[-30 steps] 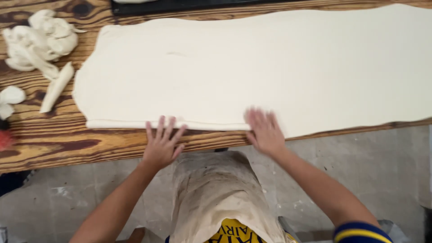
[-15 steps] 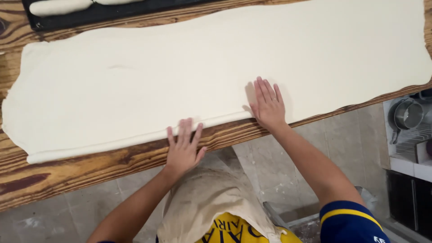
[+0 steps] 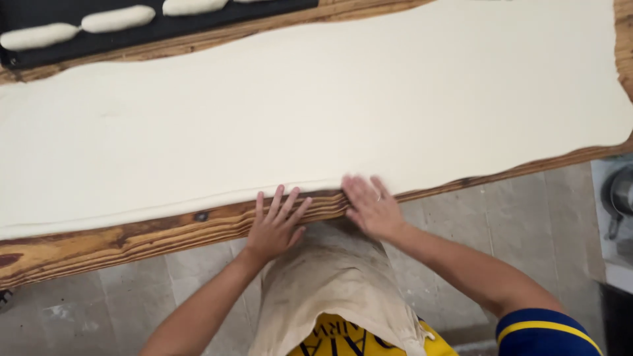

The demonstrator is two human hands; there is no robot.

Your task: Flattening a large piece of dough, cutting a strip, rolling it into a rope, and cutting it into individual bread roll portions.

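Observation:
A long, thin sheet of pale dough (image 3: 316, 112) covers most of the wooden table (image 3: 132, 240). My left hand (image 3: 275, 224) lies flat with fingers spread at the near edge of the sheet, fingertips on the folded rim. My right hand (image 3: 370, 206) is beside it, palm down, fingers on the same near edge of the dough. Neither hand holds anything.
A black tray (image 3: 79, 13) with shaped white dough pieces (image 3: 119, 18) sits at the far left behind the sheet. A floury apron (image 3: 330, 283) hangs below the table edge. Tiled floor (image 3: 521, 217) lies below, with a metal pan (image 3: 620, 198) at the right edge.
The view has shifted along the table. Both hands have drawn closer together at the near edge of the dough; the right hand moved back from on the sheet to its rim.

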